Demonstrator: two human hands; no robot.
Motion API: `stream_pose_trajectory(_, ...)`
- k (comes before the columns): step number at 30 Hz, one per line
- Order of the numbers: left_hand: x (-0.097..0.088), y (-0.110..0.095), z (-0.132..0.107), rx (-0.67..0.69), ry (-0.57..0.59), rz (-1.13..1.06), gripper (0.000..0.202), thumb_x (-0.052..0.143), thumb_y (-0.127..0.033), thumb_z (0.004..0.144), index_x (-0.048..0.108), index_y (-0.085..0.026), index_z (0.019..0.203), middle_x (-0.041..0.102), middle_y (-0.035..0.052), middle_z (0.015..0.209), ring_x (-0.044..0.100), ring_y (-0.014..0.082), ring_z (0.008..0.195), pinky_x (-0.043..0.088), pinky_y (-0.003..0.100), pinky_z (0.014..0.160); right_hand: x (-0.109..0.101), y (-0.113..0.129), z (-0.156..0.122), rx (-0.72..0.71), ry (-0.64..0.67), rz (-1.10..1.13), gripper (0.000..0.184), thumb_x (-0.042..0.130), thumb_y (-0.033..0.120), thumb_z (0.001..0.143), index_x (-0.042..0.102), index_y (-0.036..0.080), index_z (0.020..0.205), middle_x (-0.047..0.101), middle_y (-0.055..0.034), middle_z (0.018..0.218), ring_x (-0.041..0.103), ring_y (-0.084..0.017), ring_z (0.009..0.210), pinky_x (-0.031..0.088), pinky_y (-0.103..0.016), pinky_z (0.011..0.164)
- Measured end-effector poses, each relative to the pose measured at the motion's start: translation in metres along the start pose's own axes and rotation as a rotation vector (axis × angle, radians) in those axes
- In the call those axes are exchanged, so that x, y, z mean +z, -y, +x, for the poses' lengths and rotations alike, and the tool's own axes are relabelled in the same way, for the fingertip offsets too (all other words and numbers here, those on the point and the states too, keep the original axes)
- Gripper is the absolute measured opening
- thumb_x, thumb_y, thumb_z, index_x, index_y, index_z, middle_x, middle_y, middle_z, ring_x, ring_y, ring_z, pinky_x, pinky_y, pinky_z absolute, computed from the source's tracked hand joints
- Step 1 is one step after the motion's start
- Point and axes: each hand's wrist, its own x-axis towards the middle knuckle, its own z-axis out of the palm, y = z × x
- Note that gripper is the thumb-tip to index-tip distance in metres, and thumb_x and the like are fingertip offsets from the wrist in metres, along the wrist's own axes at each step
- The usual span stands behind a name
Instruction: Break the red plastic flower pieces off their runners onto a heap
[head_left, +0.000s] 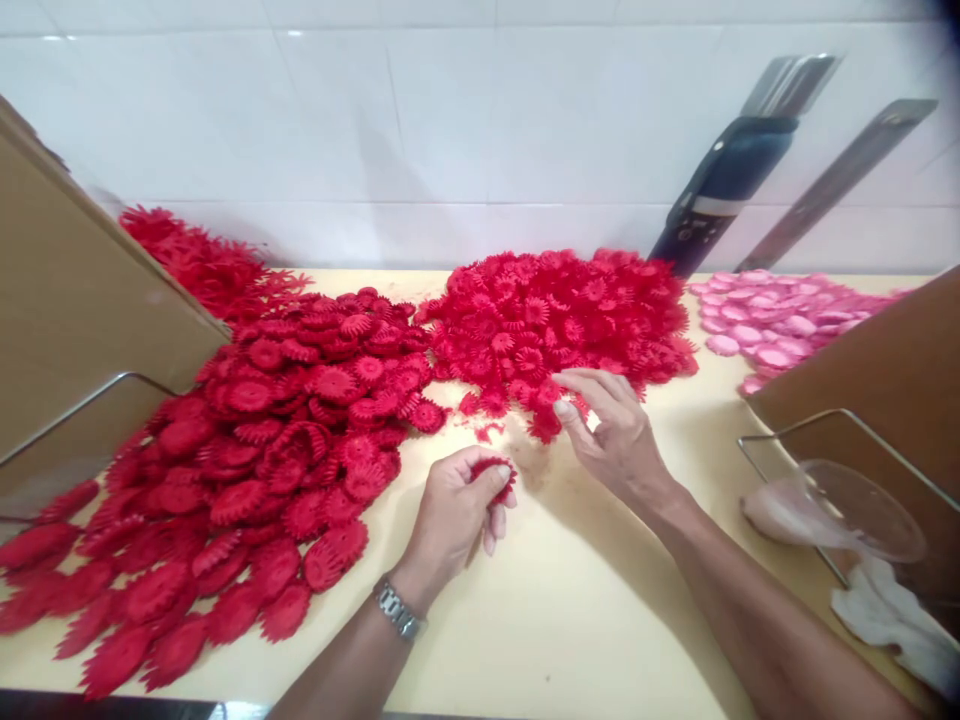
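My left hand (450,510), with a metal watch on its wrist, is closed around a small red disc with a toothed rim (504,476), pinched under the thumb. To its right, my right hand (619,435) has thumb and fingers apart, with nothing visible between them. Its fingertips are at the front edge of a heap of small red frilled pieces (562,315), close to a loose red piece (545,424). On the left spreads a large pile of red toothed discs (300,430), overlapping one another.
Brown boards stand at the left (82,270) and right (877,390), each with a metal wire frame. Red strips (202,265) lie back left, pink discs (780,315) back right. A dark blue cylinder (724,190) and a metal bar (840,180) lean against the tiled wall.
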Motion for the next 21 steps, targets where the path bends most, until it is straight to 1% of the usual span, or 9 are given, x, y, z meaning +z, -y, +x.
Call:
stream_pose_trajectory(2, -0.002, 0.002, 0.001, -0.022, -0.004, 0.028, 0.020, 0.059, -0.033, 0.072, 0.050, -0.015, 0.066, 0.052, -0.0049, 0.049, 0.040, 0.0038, 0.028, 0.023, 0.013, 0.024, -0.002, 0.012, -0.002, 0.032, 0.100, 0.221, 0.017, 0.050, 0.028, 0.085, 0.063, 0.018, 0.091, 0.064, -0.0082, 0.091, 0.058, -0.019, 0.086, 0.046, -0.034, 0.077)
stream_pose_trajectory(4, -0.003, 0.003, 0.001, -0.031, -0.012, 0.065, 0.025, 0.059, -0.038, 0.073, 0.050, -0.016, 0.066, 0.050, -0.0064, 0.045, 0.037, 0.0028, 0.026, 0.020, 0.013, 0.024, -0.002, 0.025, -0.005, 0.089, 0.250, 0.449, 0.014, 0.054, 0.029, 0.083, 0.061, 0.017, 0.086, 0.063, -0.0045, 0.080, 0.059, -0.015, 0.074, 0.047, -0.028, 0.067)
stream_pose_trajectory(7, -0.003, 0.003, 0.001, -0.018, -0.041, 0.133, 0.033, 0.059, -0.044, 0.073, 0.047, -0.015, 0.059, 0.044, -0.0075, 0.039, 0.033, 0.0018, 0.025, 0.019, 0.013, 0.025, 0.002, 0.039, -0.010, 0.203, 0.439, 0.657, 0.015, 0.064, 0.029, 0.075, 0.056, 0.017, 0.082, 0.061, 0.0003, 0.071, 0.056, -0.012, 0.065, 0.046, -0.024, 0.059)
stream_pose_trajectory(10, -0.002, 0.001, 0.001, -0.029, -0.060, 0.186, 0.038, 0.058, -0.047, 0.073, 0.045, -0.016, 0.055, 0.042, -0.0073, 0.037, 0.031, 0.0016, 0.025, 0.019, 0.013, 0.026, 0.006, 0.043, -0.012, 0.324, 0.534, 0.760, 0.019, 0.066, 0.030, 0.072, 0.052, 0.018, 0.078, 0.058, 0.0026, 0.065, 0.054, -0.010, 0.059, 0.044, -0.022, 0.054)
stream_pose_trajectory(13, -0.002, 0.002, 0.000, -0.030, -0.023, 0.168, 0.041, 0.053, -0.053, 0.074, 0.048, -0.015, 0.059, 0.045, -0.0061, 0.040, 0.034, 0.0025, 0.026, 0.019, 0.014, 0.026, 0.007, 0.040, -0.012, 0.379, 0.632, 0.980, 0.025, 0.064, 0.037, 0.075, 0.050, 0.017, 0.083, 0.060, 0.0008, 0.065, 0.058, -0.012, 0.060, 0.046, -0.026, 0.056)
stream_pose_trajectory(15, -0.004, 0.004, 0.000, -0.006, 0.019, 0.154, 0.041, 0.051, -0.055, 0.075, 0.050, -0.015, 0.064, 0.050, -0.0044, 0.046, 0.039, 0.0037, 0.029, 0.022, 0.014, 0.026, 0.009, 0.037, -0.011, 0.389, 0.663, 1.104, 0.027, 0.061, 0.040, 0.077, 0.048, 0.017, 0.086, 0.062, 0.0000, 0.066, 0.060, -0.013, 0.061, 0.047, -0.028, 0.059)
stream_pose_trajectory(16, -0.005, 0.005, 0.001, 0.010, 0.042, 0.162, 0.040, 0.051, -0.054, 0.076, 0.050, -0.016, 0.067, 0.052, -0.0038, 0.049, 0.042, 0.0044, 0.031, 0.025, 0.014, 0.027, 0.009, 0.035, -0.011, 0.395, 0.654, 1.121, 0.027, 0.060, 0.040, 0.078, 0.048, 0.017, 0.086, 0.062, -0.0002, 0.067, 0.061, -0.013, 0.061, 0.048, -0.029, 0.059)
stream_pose_trajectory(19, -0.006, 0.006, 0.002, 0.059, 0.088, 0.231, 0.031, 0.054, -0.046, 0.077, 0.050, -0.016, 0.071, 0.053, -0.0037, 0.050, 0.049, 0.0069, 0.035, 0.035, 0.015, 0.033, 0.011, 0.032, -0.013, 0.414, 0.564, 1.048, 0.027, 0.060, 0.039, 0.078, 0.051, 0.017, 0.092, 0.061, 0.0001, 0.070, 0.060, -0.013, 0.061, 0.048, -0.027, 0.058)
stream_pose_trajectory(21, -0.006, 0.005, 0.002, 0.079, 0.078, 0.288, 0.027, 0.054, -0.043, 0.078, 0.049, -0.016, 0.071, 0.050, -0.0053, 0.046, 0.048, 0.0072, 0.035, 0.036, 0.016, 0.033, 0.012, 0.031, -0.014, 0.441, 0.539, 1.035, 0.031, 0.061, 0.038, 0.077, 0.051, 0.017, 0.098, 0.061, 0.0004, 0.072, 0.060, -0.012, 0.062, 0.047, -0.027, 0.059)
